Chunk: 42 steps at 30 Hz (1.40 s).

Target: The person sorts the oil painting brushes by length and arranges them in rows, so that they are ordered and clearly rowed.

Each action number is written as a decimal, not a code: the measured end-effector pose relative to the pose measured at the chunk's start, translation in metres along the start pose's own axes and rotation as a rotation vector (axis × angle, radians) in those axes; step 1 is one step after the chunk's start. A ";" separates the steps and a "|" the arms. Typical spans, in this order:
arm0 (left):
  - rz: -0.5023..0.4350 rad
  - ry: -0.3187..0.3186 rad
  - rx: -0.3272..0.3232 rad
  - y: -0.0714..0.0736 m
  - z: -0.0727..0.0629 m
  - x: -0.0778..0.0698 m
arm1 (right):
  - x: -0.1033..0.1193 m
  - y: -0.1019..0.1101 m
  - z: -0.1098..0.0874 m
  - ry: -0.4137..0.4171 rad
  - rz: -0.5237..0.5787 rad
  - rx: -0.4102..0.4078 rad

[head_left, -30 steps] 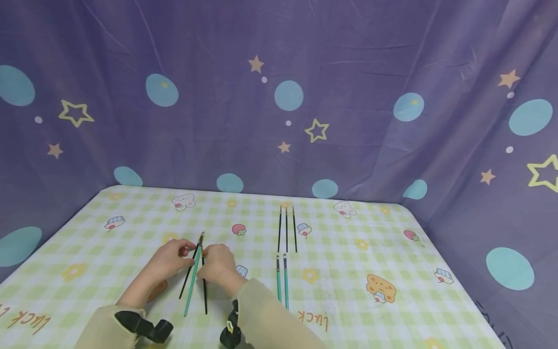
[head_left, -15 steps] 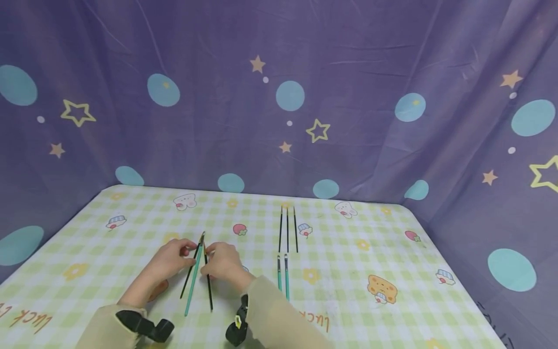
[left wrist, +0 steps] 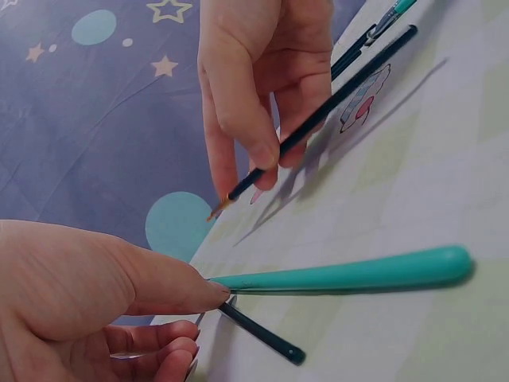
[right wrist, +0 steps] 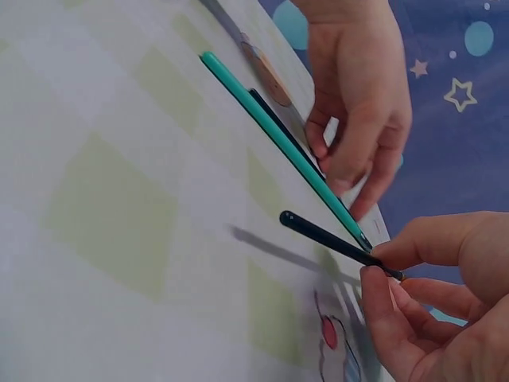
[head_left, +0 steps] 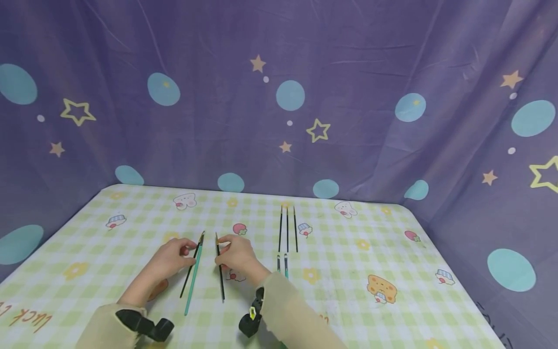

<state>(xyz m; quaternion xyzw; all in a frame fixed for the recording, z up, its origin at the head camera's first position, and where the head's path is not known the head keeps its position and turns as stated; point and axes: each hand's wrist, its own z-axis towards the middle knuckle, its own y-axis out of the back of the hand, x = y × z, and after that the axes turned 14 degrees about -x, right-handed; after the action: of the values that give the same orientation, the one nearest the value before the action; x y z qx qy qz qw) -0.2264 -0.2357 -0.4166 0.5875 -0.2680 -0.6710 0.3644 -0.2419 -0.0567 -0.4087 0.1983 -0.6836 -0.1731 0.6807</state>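
Observation:
My right hand pinches a thin black paintbrush between thumb and finger, its bristle end pointing away from me. In the left wrist view this black brush slants clear of its shadow on the cloth. My left hand has its thumb and a finger on another black paintbrush, which it appears to pinch near the upper part. A teal paintbrush lies alongside that one, crossing it near the bristle ends. The thumb hides part of the left black brush in the right wrist view.
Three black paintbrushes lie side by side toward the back. Nearer to me are two teal paintbrushes, partly hidden by the right sleeve. A green checked cloth covers the table, with a purple curtain behind.
My right hand has moved to the right with the black paintbrush, separating it from the teal and black pair. My left hand has stayed in place.

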 end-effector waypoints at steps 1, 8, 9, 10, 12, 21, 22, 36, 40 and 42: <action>0.001 0.000 0.000 0.000 0.000 0.000 | -0.001 0.002 0.001 0.003 0.013 0.002; 0.007 -0.008 -0.002 0.002 0.001 0.001 | -0.009 0.014 0.012 0.003 0.113 0.001; 0.008 -0.008 -0.002 0.002 0.001 0.001 | -0.010 0.015 0.014 0.001 0.123 -0.002; 0.008 -0.002 -0.002 0.002 0.001 0.001 | -0.012 0.016 0.016 -0.003 0.132 -0.003; 0.005 0.004 -0.001 0.002 0.000 0.001 | -0.015 0.020 0.018 -0.013 0.140 -0.007; 0.010 0.006 -0.003 0.003 -0.001 0.000 | -0.027 0.042 0.028 -0.020 0.147 -0.030; 0.011 0.008 -0.003 0.002 -0.001 0.001 | -0.028 0.045 0.029 -0.016 0.153 -0.031; 0.011 0.012 -0.006 0.005 -0.001 0.001 | -0.048 0.085 0.045 -0.033 0.129 -0.093; -0.009 0.017 -0.003 0.003 -0.001 0.001 | -0.053 0.097 0.049 -0.054 0.132 -0.125; -0.024 0.019 0.000 0.001 -0.001 0.001 | -0.054 0.103 0.049 -0.060 0.125 -0.145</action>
<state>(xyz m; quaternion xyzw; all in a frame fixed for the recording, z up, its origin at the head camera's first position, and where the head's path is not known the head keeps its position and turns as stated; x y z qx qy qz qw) -0.2254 -0.2371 -0.4164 0.5971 -0.2575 -0.6697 0.3587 -0.2950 0.0579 -0.4040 0.1003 -0.7002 -0.1854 0.6821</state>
